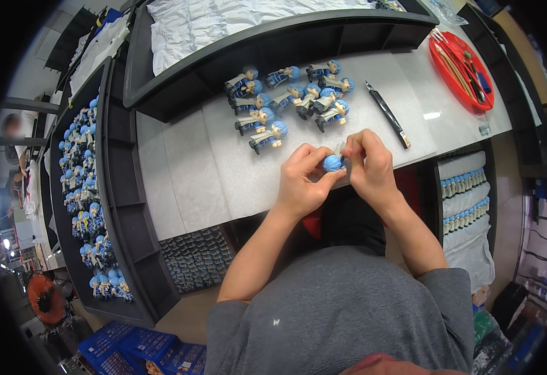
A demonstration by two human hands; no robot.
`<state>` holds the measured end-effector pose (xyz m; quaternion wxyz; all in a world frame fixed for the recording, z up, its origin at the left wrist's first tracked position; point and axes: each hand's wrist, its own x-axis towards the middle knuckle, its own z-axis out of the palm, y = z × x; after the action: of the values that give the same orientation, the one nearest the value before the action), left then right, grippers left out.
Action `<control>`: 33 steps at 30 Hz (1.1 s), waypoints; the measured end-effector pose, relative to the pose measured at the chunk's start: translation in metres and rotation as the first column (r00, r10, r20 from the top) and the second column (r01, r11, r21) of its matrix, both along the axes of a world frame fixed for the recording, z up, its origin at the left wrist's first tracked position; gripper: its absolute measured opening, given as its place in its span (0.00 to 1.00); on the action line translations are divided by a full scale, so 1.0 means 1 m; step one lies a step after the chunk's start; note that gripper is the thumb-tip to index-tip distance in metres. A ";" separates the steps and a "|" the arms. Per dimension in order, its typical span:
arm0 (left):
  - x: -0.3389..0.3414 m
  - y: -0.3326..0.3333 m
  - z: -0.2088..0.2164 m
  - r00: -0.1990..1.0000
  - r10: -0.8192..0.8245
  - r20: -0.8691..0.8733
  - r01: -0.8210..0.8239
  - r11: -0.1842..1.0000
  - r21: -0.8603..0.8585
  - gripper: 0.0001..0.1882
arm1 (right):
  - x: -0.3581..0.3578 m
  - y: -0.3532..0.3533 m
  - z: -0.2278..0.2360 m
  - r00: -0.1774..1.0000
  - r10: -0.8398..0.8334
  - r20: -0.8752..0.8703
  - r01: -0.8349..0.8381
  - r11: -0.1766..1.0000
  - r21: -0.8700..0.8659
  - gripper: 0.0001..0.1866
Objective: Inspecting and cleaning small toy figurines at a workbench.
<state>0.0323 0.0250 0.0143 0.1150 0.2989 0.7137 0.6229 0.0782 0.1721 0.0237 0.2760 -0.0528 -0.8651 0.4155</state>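
Observation:
Close to the table's front edge, a blue-haired figurine (332, 164) is held between both hands; mostly its head shows, and the fingers cover much of its body. My left hand (304, 178) pinches it from the left with thumb and forefinger. On its other side my right hand (370, 165) is closed, fingertips together at a small pale part beside the head; I cannot make out that part. Several similar figurines (262, 119) in blue and white lie in a loose group beyond my hands. A black pen-like tool (388, 115) rests on the white mat to their right.
A red tray (439, 59) with brushes and sticks sits at the far right. A black bin (273, 45) lined with white sheeting borders the back. Left stands a black crate (120, 206) full of figurines; more rows of figurines (464, 184) are below the table on the right.

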 end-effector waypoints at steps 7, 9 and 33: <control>0.002 0.002 0.000 0.997 0.008 0.080 -0.012 0.999 0.050 0.14 | 0.002 0.002 0.002 0.999 0.032 0.012 -0.033 0.999 0.028 0.09; 0.001 0.001 0.000 1.000 0.009 0.025 -0.009 0.999 0.032 0.14 | 0.002 0.003 0.002 0.998 0.057 0.020 -0.058 0.997 0.050 0.09; 0.002 0.003 0.001 0.999 0.033 0.001 -0.033 0.998 0.059 0.12 | -0.001 0.002 0.005 0.998 0.059 -0.005 -0.059 0.997 0.045 0.09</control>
<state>0.0345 0.0276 0.0152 0.0960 0.2902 0.7000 0.6454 0.0771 0.1746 0.0283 0.2673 -0.0197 -0.8745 0.4043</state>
